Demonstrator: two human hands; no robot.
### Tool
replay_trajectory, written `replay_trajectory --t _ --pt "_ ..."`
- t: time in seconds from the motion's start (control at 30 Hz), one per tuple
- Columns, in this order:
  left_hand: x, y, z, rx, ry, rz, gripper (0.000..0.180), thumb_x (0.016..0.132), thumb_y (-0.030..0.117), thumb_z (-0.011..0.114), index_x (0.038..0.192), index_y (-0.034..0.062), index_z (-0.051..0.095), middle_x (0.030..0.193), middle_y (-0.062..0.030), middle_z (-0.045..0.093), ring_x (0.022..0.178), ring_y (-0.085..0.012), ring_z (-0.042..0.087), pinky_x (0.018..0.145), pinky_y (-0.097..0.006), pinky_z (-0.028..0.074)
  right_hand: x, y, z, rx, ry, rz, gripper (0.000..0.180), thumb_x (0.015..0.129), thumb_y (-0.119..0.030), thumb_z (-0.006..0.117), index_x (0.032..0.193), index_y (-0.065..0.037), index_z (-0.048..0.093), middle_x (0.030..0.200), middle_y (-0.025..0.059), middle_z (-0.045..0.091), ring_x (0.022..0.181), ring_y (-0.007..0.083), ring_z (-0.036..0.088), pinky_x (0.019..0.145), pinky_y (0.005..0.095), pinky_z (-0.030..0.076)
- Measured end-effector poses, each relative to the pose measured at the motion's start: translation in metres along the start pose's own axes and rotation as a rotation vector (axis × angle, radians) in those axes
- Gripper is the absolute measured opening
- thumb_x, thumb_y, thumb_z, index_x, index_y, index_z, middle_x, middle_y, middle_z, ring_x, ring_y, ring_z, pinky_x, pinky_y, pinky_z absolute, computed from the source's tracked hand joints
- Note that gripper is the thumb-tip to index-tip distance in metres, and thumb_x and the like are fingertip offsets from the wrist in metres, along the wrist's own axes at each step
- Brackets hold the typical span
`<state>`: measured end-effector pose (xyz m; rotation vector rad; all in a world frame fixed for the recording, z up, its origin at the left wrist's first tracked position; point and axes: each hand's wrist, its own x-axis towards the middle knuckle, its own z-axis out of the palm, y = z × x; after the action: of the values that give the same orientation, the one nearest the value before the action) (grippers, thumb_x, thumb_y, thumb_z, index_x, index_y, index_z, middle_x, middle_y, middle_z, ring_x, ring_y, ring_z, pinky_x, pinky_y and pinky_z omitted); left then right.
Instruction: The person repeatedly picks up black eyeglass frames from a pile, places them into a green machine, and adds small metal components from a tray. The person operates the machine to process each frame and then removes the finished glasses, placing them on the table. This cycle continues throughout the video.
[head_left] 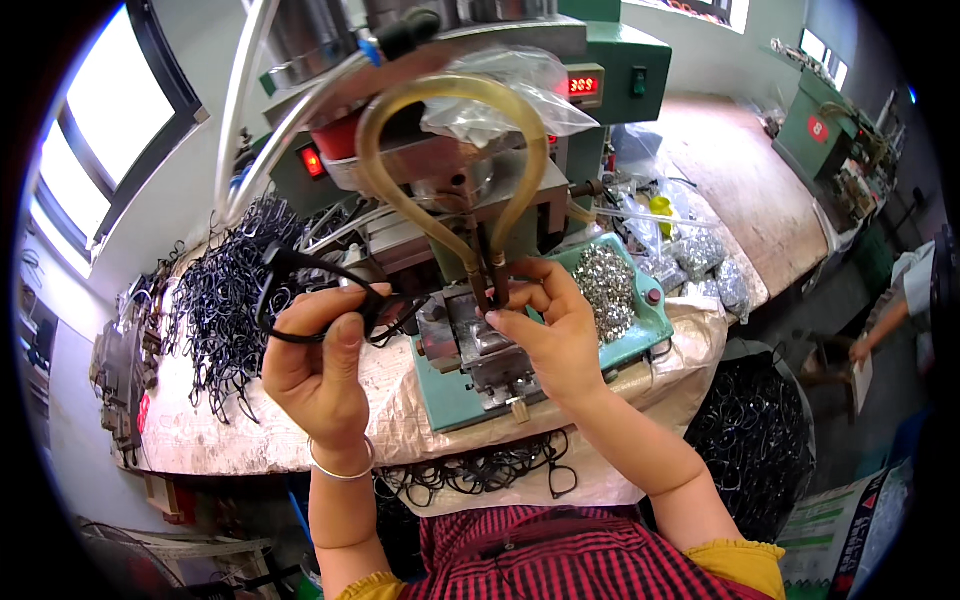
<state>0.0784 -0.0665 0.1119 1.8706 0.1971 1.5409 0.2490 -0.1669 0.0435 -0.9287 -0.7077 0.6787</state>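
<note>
My left hand (322, 375) is closed, pinching a black glasses frame (268, 305) between thumb and fingers, left of the machine's work head. Its rims stick up and out past my fingers. My right hand (552, 335) is at the work fixture (482, 330), thumb and fingers drawn together just beside two upright dark rods. Whatever they pinch is too small or hidden to make out. A thick yellowish hose (540, 165) loops above and runs down to the rods. Right of my right hand, small shiny metal parts (607, 290) are heaped in a green tray (655, 318).
A large tangle of black glasses frames (225, 290) covers the table's left side. More frames (490, 470) lie along the front edge, and a sack of them (755, 425) stands at the lower right. Plastic bags of parts (700, 255) sit behind the tray. Another person's hand (860, 350) shows far right.
</note>
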Motion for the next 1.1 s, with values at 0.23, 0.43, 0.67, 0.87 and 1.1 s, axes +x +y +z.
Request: replay_trajectory --t 0.23,0.43,0.67,0.87,1.1 --pt "0.0 0.009 0.004 -0.131 0.002 -0.111 0.015 0.094 -0.001 0.063 0.107 -0.0089 0.063 0.102 -0.0152 0.067 0.093 -0.0199 0.067 0.087 -0.03 0.052 -0.003 0.004 0.002 0.022 -0.038 -0.044 0.056 0.084 0.0 0.072 0.132 0.005 0.045 0.099 0.0073 0.068 0.101 0.0117 0.061 0.095 0.0273 0.043" --pt "-0.008 0.012 0.006 0.006 -0.001 0.016 0.008 0.099 0.003 0.053 0.099 -0.0038 0.057 0.094 -0.0182 0.067 0.084 -0.0237 0.066 0.074 -0.036 0.057 -0.007 0.017 -0.002 -0.142 0.038 -0.152 0.057 0.084 -0.002 0.074 0.132 0.005 0.045 0.099 0.0079 0.068 0.101 0.0122 0.06 0.096 0.0268 0.043" --pt "-0.01 0.026 0.01 0.002 0.102 0.029 0.013 0.1 0.008 0.056 0.098 -0.0049 0.057 0.095 -0.0189 0.067 0.085 -0.0234 0.067 0.073 -0.037 0.061 -0.005 0.017 -0.004 -0.091 0.001 -0.141 0.059 0.083 -0.004 0.075 0.132 0.004 0.045 0.097 0.0057 0.069 0.099 0.0113 0.06 0.092 0.0259 0.045" --pt "0.001 0.008 0.009 -0.068 0.114 -0.047 0.017 0.098 0.011 0.061 0.105 -0.0056 0.061 0.097 -0.0165 0.068 0.085 -0.021 0.069 0.07 -0.035 0.063 -0.002 0.004 -0.003 -0.092 -0.05 -0.115 0.06 0.082 0.001 0.073 0.134 0.004 0.044 0.097 0.0056 0.07 0.099 0.0118 0.06 0.092 0.0256 0.044" --pt "-0.01 0.024 0.005 0.167 -0.119 -0.024 0.013 0.096 0.01 0.063 0.09 -0.0006 0.066 0.093 -0.0126 0.072 0.085 -0.0188 0.069 0.075 -0.036 0.058 -0.016 -0.036 0.004 0.032 -0.026 0.101 0.06 0.083 0.0 0.069 0.138 0.004 0.044 0.116 0.0097 0.066 0.11 0.0167 0.06 0.099 0.0308 0.044"
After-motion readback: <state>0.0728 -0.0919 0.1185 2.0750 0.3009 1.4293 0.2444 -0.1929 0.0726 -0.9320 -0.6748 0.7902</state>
